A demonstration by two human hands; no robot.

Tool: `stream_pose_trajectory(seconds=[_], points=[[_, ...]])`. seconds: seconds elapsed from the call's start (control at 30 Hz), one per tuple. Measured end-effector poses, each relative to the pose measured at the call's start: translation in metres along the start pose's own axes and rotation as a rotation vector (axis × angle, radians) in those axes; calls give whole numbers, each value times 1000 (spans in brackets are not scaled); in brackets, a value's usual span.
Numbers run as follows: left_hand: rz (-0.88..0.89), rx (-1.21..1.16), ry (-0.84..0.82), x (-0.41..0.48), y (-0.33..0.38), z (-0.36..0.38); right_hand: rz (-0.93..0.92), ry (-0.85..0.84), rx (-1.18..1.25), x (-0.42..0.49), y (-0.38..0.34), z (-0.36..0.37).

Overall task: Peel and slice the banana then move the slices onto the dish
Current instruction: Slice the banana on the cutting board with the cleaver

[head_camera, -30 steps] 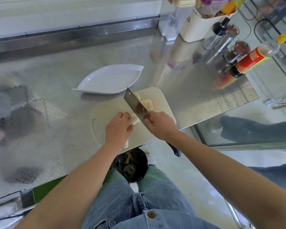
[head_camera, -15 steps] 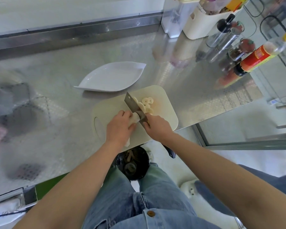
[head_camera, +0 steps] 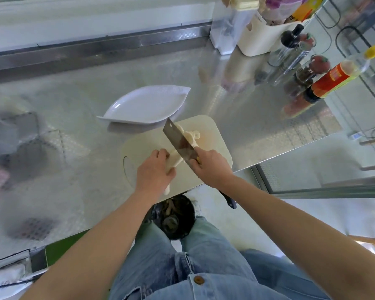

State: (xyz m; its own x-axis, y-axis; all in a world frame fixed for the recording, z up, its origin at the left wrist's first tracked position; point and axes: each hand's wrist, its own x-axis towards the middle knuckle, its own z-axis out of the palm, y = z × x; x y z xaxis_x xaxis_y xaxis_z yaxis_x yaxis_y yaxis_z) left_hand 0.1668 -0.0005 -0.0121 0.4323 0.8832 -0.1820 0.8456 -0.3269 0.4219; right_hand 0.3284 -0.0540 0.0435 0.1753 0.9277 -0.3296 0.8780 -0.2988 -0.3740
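Observation:
A peeled banana (head_camera: 175, 159) lies on a cream cutting board (head_camera: 212, 135) at the steel table's front edge. My left hand (head_camera: 155, 172) holds the banana down, fingers curled over it. My right hand (head_camera: 210, 167) grips the handle of a cleaver (head_camera: 179, 141), whose blade stands tilted across the banana's far end. Several cut slices (head_camera: 192, 136) lie beyond the blade. A white leaf-shaped dish (head_camera: 147, 106) with nothing on it sits just behind the board.
Bottles, among them a red-labelled sauce bottle (head_camera: 331, 81) and jars (head_camera: 305, 72), crowd the table's back right beside a cream container (head_camera: 262, 40). A dark bin (head_camera: 173, 215) holding peel sits under the table edge, between my knees.
The cleaver has lifted off the banana after a cut and now stands tilted higher. My left hand has slid back along the banana.

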Motion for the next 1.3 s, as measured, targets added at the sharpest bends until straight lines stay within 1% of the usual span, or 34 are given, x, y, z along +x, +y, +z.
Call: stream_pose_trajectory(seconds=[0.23,0.5,0.77,0.93,1.07,1.3], points=[[26,-14,11,-1,-2,2,39,-44,-15,5,0,14],[4,-11,-5,0,-3,3,69,-129,-40,11,-1,25],[30,21,16,0,-4,2,30,7,18,4,-1,6],[40,42,13,0,-4,1,-10,-18,-5,0,0,-1],[44,24,15,-1,-4,1,-3,-34,-5,0,1,4],[27,24,2,-1,-4,1,2,29,27,0,-4,2]])
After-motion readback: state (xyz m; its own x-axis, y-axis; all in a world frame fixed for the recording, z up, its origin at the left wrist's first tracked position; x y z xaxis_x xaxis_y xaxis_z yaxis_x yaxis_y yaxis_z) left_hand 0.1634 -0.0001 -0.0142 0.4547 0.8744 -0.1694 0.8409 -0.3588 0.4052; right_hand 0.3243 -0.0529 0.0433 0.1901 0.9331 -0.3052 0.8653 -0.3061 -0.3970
